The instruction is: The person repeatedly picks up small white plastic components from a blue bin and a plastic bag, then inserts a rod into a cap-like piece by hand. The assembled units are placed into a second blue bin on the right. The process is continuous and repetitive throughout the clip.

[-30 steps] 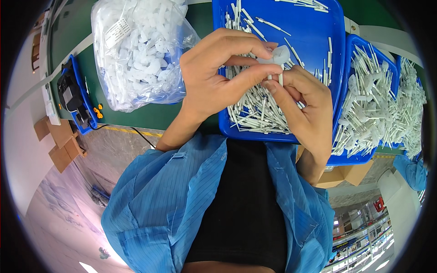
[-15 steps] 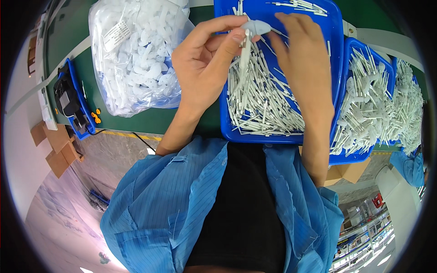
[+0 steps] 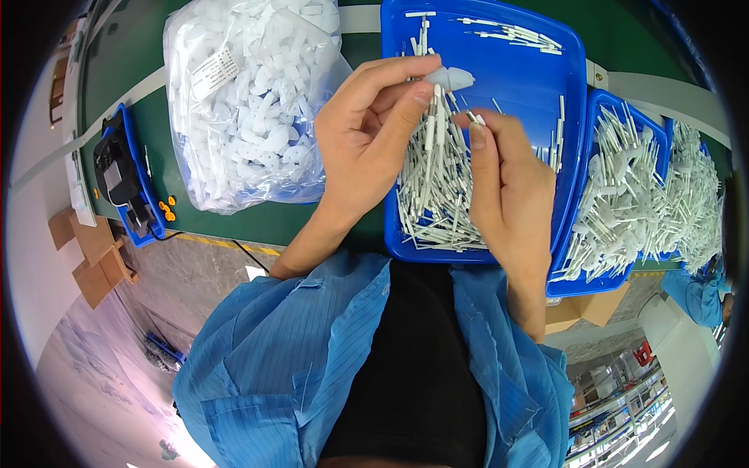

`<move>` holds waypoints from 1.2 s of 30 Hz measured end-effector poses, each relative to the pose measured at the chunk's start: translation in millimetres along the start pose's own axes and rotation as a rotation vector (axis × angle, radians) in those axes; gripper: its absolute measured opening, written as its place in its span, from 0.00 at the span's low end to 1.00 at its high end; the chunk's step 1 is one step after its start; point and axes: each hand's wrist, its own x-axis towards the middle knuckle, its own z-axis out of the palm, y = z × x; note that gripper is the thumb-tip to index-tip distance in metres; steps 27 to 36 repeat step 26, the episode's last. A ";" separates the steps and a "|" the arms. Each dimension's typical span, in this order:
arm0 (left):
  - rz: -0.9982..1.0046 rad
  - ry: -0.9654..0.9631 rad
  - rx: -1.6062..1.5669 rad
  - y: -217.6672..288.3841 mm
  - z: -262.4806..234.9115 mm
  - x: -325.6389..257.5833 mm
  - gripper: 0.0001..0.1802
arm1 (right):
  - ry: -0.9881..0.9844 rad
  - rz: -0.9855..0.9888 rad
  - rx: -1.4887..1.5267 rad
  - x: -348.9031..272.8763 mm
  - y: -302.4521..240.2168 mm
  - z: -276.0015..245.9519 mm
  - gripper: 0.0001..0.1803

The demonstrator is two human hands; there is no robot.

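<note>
My left hand (image 3: pixel 367 129) pinches a small translucent white plastic piece (image 3: pixel 454 79) between thumb and fingers. One or more slim white sticks (image 3: pixel 438 97) show right under that piece; I cannot tell whether they are joined to it. Just below and to the right, my right hand (image 3: pixel 511 187) is closed in a pinch around a thin white stick (image 3: pixel 475 118), of which only the tip shows. Both hands hover over a blue tray (image 3: pixel 499 66). Many loose white sticks (image 3: pixel 437 210) are heaped in its near left part, and a few lie along its far edge.
A clear bag (image 3: pixel 250 101) of translucent white pieces stands to the left on the green table (image 3: pixel 367 226). Blue bins to the right hold sticks with pieces on them (image 3: pixel 616 195). At far left are a small blue tray with a black device (image 3: pixel 123 175) and orange bits (image 3: pixel 167 209).
My right hand has come down and closed in a pinch near the left one; before, its fingers were apart. My left hand still grips the plastic piece, slightly lower and further right.
</note>
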 end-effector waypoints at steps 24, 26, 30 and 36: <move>-0.007 -0.198 -0.141 9.6 4.9 -6.3 0.12 | 0.055 0.015 0.073 -9.4 -6.6 -1.6 0.04; -0.026 -0.272 -0.099 6.8 -6.1 -5.8 0.14 | -0.008 0.018 0.125 -10.0 -5.1 -5.0 0.05; -0.026 -0.272 -0.099 6.8 -6.1 -5.8 0.14 | -0.008 0.018 0.125 -10.0 -5.1 -5.0 0.05; -0.026 -0.272 -0.099 6.8 -6.1 -5.8 0.14 | -0.008 0.018 0.125 -10.0 -5.1 -5.0 0.05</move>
